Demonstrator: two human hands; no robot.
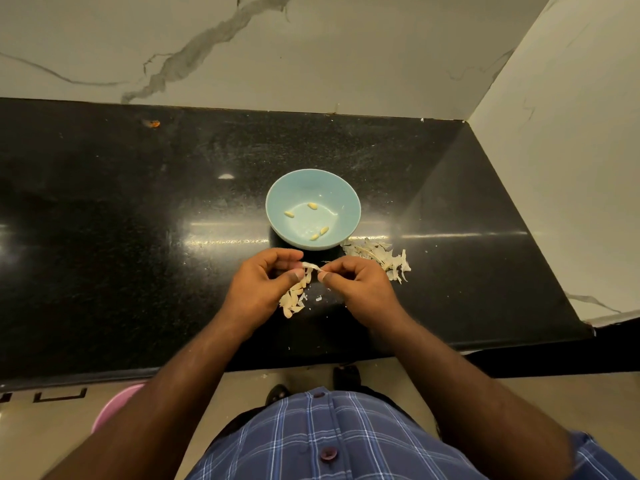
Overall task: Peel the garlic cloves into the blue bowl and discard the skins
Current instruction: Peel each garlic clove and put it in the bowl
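hands meet just in front of the blue bowl (341, 188) on the black worktop (138, 237). left hand (265, 284) and right hand (360, 289) each pinch one end of a garlic clove (310, 266) with thumb and finger, each grip pressed tight on it. four peeled cloves (313, 205) lie in the bowl. skins (384, 259) sit in a pile right of the bowl, and more skin bits (294, 299) lie under the left hand.

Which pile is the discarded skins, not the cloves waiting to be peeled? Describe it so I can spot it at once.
Start at the blue bowl in the middle of the black counter. The skin pile lies on the counter just off the bowl's near right edge, beyond the right hand. Unlike the plump unpeeled cloves heaped by the left hand, it is loose, thin, papery white flakes.
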